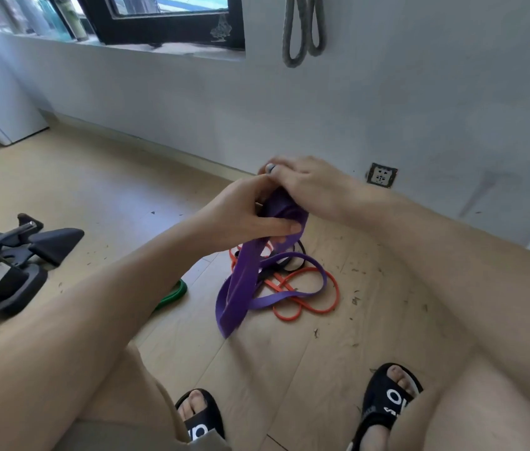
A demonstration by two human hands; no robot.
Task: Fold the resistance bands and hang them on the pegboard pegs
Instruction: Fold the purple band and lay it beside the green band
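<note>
The purple resistance band (241,284) is hanging from both hands, its lower loop trailing into the orange band (309,307) and black band (293,263) on the wooden floor (289,369); lifting it is likely risking a snag. The left hand (241,216) is gripping the bunched top, the right hand (306,183) pinching it from above.

White lettering stands on the straps of both black sandals; on the right sandal (390,397) a large "O" can be made out, the rest cut off; the left sandal (200,418) shows a partial "O" too (no whole word reads on either).
</note>
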